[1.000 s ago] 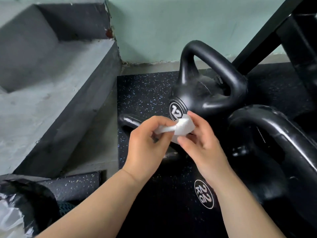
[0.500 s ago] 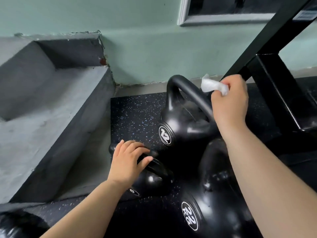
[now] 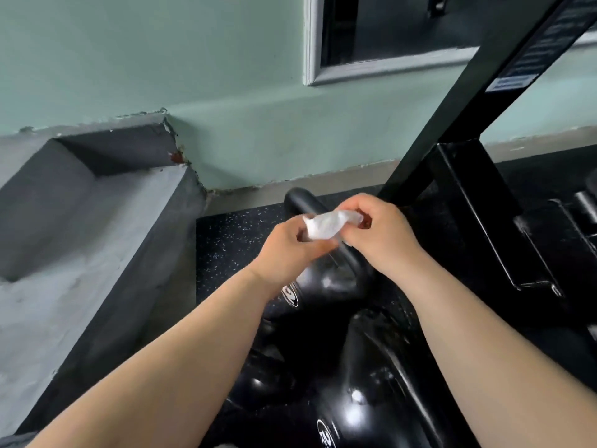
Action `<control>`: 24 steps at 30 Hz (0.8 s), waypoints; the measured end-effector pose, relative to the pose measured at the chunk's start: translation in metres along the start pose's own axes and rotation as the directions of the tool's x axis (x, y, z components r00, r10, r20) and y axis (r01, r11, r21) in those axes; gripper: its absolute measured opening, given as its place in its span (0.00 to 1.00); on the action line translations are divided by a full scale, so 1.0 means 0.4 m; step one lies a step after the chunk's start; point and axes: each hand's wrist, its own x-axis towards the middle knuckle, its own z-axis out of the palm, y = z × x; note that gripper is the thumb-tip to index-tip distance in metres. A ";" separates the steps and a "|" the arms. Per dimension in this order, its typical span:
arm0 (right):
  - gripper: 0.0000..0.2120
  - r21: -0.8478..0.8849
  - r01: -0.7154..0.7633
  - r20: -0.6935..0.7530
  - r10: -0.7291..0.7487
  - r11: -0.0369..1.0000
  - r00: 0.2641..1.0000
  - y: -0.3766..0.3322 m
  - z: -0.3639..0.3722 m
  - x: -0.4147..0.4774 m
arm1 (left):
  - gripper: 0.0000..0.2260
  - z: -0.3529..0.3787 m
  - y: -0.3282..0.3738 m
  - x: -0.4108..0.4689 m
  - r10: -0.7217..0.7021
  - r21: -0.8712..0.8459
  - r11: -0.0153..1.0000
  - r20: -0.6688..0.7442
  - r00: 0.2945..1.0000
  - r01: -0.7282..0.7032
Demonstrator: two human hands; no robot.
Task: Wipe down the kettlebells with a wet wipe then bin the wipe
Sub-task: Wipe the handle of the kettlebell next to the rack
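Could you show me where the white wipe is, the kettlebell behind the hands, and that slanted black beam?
wet wipe (image 3: pixel 329 225), head view: middle of the crumpled sheet.
kettlebell (image 3: pixel 336 279), head view: top of its body.
black beam (image 3: pixel 478 101), head view: its front face, mid-length.

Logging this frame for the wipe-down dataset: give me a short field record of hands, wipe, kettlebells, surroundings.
left hand: pinching the left end of the wipe
right hand: pinching its right end
wipe: white, crumpled, held in the air between both hands, above a kettlebell handle
rear kettlebell: black, on the mat, handle behind the hands
near kettlebell: black, larger, in front
mat: black, speckled
frame: black, on the right
bin: not in view
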 end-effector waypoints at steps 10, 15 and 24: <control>0.29 -0.125 -0.232 0.194 0.253 0.965 0.948 0.214 0.031 -0.004 | 0.08 -0.054 -0.122 0.199 0.310 0.598 0.801 -0.460 0.832 0.031; 0.25 -0.011 -0.223 0.144 0.222 0.975 0.964 0.240 0.041 -0.011 | 0.18 -0.033 -0.146 0.221 0.465 0.824 0.558 -0.214 0.859 -0.096; 0.24 0.077 -0.211 0.134 0.200 0.974 0.971 0.256 0.041 -0.015 | 0.41 -0.006 -0.168 0.162 0.382 0.840 0.450 0.126 0.916 -0.303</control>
